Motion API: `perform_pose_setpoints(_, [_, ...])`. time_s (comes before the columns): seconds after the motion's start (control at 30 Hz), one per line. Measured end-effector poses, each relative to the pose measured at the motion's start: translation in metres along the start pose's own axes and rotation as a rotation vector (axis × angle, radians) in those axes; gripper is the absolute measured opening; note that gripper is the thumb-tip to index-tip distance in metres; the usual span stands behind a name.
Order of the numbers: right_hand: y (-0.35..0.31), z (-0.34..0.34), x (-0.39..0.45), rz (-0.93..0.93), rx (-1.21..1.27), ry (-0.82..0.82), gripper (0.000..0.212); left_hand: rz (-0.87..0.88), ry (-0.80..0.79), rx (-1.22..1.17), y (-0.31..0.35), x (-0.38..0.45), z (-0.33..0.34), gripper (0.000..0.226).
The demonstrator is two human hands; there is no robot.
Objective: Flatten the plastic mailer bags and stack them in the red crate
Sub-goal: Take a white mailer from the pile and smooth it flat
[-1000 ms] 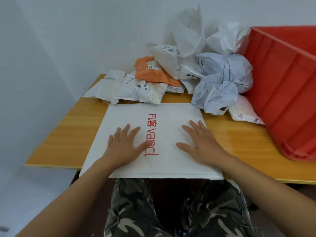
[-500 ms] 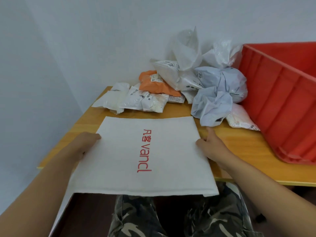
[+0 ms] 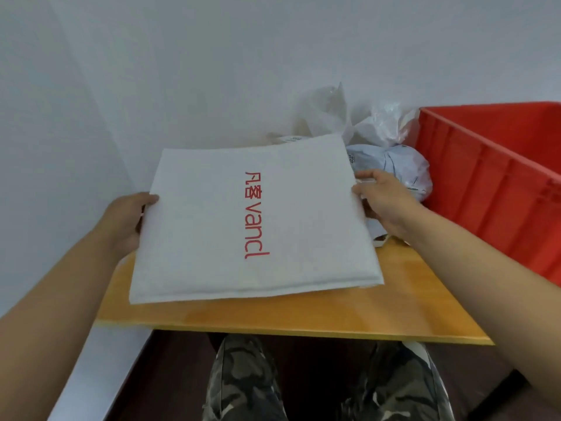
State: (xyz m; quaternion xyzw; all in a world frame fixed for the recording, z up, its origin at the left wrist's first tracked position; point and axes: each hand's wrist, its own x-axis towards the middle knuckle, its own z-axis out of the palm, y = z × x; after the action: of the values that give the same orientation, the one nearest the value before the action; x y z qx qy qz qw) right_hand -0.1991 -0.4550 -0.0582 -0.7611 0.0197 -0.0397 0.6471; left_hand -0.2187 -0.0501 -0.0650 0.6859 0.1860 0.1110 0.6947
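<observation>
A wooden table (image 3: 303, 317) with a glossy orange-yellow top stands pushed into the corner of a plain white wall (image 3: 212, 56). Below its front edge show a person's legs in camouflage trousers (image 3: 243, 381), seated over a dark brown floor (image 3: 170, 375). A pale strip runs along the wall's foot at left.

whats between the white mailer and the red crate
The right hand gripping the white mailer's edge, and behind it crumpled bags, in the head view; red crate.

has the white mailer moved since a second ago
Yes. The white mailer lay flat on the table; both hands now hold it lifted off the table, nearer the red crate.
</observation>
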Motion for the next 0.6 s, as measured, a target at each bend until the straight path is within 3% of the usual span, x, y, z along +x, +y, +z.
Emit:
perform_pose_setpoints(0.13, [-0.031, -0.024, 0.022, -0.050, 0.010, 0.004, 0.016, 0.042, -0.076, -0.084, 0.026, 0.010, 0.033, 0.011])
perform_pose_setpoints(0.3, [-0.061, -0.064, 0.069, -0.049, 0.064, 0.147, 0.012, 0.095, -0.091, -0.111, 0.057, 0.027, 0.085, 0.007])
perform_pose_setpoints(0.6, [-0.072, -0.107, 0.199, -0.013, -0.097, 0.365, 0.007, 0.223, -0.105, -0.118, 0.070, 0.126, 0.194, 0.010])
